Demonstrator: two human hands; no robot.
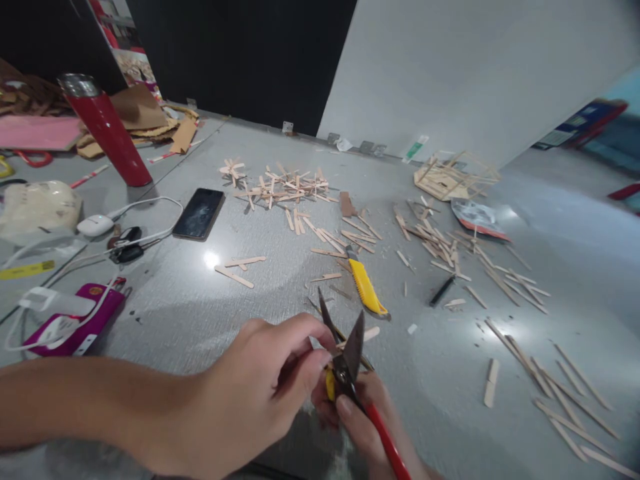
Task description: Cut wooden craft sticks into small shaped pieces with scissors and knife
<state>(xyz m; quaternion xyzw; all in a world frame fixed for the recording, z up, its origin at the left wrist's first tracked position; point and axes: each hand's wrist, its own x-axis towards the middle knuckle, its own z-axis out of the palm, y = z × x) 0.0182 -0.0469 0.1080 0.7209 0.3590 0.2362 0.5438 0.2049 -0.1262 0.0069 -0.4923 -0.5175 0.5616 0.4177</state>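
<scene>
"Where was your room to move?"

"Open counter (165, 293) ran from the phone (199, 213) down to my left arm (90, 400), with a few sticks (235, 277) lying in it. Another gap lay to my right, before a lone stick (491, 383). Straight ahead it was tighter: the knife (366, 287) lay just beyond my snips (355, 347). The back edge met a black panel (240, 60) and a white one (450, 80)."

"And the surface?"

"Grey and shiny, dotted with scraps (412, 329). A pile of sticks (290, 187) sat toward the back, a frame (443, 181) further right, while the red flask (113, 133) and a purple box (103, 311) took up the left."

"Your fingers?"

"My right fingers (353, 415) gripped the snips low in front of me, blades spread. My left fingers (304, 327) were curled beside the pivot, thumb and forefinger nearly meeting. A stick (371, 333) showed just behind the blades; I couldn't tell whether that pinch held it."
</scene>
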